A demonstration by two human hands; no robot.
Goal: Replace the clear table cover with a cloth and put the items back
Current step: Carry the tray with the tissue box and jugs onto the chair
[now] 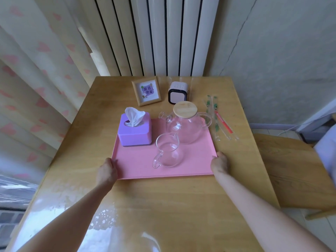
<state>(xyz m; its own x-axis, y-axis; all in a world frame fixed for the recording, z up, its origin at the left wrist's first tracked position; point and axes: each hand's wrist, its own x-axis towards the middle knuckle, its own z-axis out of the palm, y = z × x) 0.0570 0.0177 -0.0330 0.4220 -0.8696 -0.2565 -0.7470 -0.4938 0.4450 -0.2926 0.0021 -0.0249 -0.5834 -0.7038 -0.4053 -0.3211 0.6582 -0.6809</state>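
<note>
A pink tray lies in the middle of the wooden table, on the clear glossy cover. On the tray stand a purple tissue box, a glass teapot with a wooden lid and a small glass pitcher. My left hand grips the tray's left near edge. My right hand grips its right near edge. Behind the tray stand a small framed picture and a pink-and-white cube device. Wrapped straws lie to the right.
A white radiator rises behind the table. Heart-patterned curtains hang on the left. A wooden stool stands close to the table's right side, next to the wall.
</note>
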